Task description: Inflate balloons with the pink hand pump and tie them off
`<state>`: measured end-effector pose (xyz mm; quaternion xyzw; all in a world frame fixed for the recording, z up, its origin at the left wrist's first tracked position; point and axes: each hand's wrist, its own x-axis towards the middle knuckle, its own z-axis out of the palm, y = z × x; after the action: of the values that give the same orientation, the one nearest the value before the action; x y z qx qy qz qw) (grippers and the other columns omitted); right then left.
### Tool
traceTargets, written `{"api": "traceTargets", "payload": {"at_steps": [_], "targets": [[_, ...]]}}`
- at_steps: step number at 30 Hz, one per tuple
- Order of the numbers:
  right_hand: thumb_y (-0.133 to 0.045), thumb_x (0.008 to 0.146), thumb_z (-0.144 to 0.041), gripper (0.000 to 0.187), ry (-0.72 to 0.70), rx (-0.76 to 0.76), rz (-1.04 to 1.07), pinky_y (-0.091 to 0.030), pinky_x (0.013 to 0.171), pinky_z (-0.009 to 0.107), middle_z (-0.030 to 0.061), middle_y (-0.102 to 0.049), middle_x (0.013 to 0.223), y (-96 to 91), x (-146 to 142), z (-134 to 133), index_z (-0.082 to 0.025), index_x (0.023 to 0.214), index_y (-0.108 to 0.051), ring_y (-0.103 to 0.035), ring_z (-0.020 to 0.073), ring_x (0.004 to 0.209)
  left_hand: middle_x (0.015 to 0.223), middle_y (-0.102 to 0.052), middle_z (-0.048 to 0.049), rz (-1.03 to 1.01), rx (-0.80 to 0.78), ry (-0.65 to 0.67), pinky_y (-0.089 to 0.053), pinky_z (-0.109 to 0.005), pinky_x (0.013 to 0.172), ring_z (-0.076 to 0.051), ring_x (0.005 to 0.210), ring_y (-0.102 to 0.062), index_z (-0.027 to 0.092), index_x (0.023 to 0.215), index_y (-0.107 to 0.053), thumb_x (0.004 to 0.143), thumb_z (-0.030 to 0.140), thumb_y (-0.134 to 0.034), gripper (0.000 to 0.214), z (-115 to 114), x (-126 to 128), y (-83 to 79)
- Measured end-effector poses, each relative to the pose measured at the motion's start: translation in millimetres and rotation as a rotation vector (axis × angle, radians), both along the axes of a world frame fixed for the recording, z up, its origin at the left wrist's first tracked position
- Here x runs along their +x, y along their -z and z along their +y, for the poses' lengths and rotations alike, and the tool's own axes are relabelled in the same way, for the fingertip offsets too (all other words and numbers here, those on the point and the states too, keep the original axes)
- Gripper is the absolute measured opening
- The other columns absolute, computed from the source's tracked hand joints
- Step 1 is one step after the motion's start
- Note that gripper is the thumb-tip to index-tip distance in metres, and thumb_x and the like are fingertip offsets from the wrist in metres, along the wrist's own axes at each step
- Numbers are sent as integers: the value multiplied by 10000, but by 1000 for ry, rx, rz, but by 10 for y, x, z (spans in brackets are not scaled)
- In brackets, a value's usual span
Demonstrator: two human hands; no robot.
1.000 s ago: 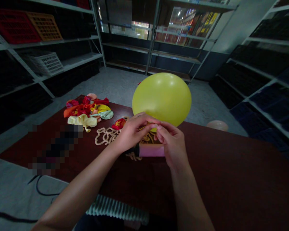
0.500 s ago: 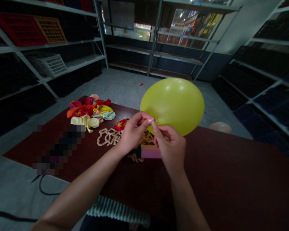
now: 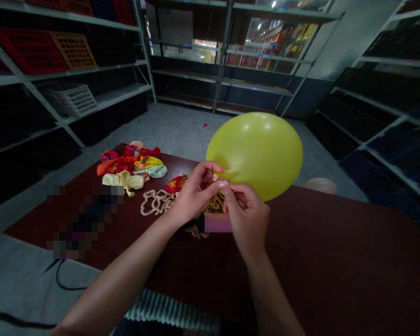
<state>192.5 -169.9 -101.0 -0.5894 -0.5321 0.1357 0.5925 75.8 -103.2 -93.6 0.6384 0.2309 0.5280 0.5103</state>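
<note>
A large inflated yellow balloon stands above the table, its neck drawn toward my fingers. My left hand is closed, pinching the balloon's neck between thumb and fingers. Close beside it, my right hand is also closed, thumb and forefinger pressed together at the same neck; the exact end of the neck is hidden by the fingers. Under my hands lie a pink cylinder with a black end, a heap of tan cord and a red balloon with yellow print.
Several uninflated balloons lie at the table's far left. A pixelated dark object rests on the dark wooden table, with a cable below. A pale round balloon is beyond the right edge. Shelves with crates surround the floor.
The yellow balloon has shifted slightly right and its neck looks more stretched. My left thumb has moved right, nearer my right fingertips.
</note>
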Motion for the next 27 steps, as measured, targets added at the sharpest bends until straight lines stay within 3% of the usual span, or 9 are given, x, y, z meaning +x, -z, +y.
{"api": "traceTargets", "payload": {"at_steps": [3,7,12,21,27], "targets": [[-600,889,-379,184,-14,18,38,-502,569,251,4,-687,692,7,-7,6,-212,877,-675,-635,125,604,836,-598,-31,70,109,-66,-466,-266,733,-152,779,-565,185,962,-642,940,367,-613,186,0,-5,-4],[-593,892,-379,180,-46,1,13,-495,567,251,4,-680,695,18,-8,-3,-215,865,-659,-632,126,615,798,-622,-41,126,190,-214,-459,-293,764,-173,797,-566,186,798,-684,990,369,-523,310,5,-11,-13],[-611,882,-359,160,-99,-49,2,-465,547,240,1,-676,695,2,32,-29,-210,833,-644,-611,117,597,651,-547,-7,43,46,-213,-399,-252,560,-135,591,-474,184,784,-691,970,442,-548,349,-16,10,-7],[-630,840,-344,161,-238,-99,249,-418,463,231,-62,-529,507,-95,28,19,-206,769,-676,-490,90,450,615,-498,14,-178,-178,-133,-400,-234,524,-114,543,-490,181,754,-603,965,433,-557,332,12,54,48],[-638,824,-324,142,-268,-119,300,-459,505,255,-66,-514,497,-61,46,32,-207,768,-695,-496,92,457,612,-457,24,-289,-290,-94,-367,-215,484,-98,521,-451,178,722,-543,949,417,-575,331,-2,77,32]]}}
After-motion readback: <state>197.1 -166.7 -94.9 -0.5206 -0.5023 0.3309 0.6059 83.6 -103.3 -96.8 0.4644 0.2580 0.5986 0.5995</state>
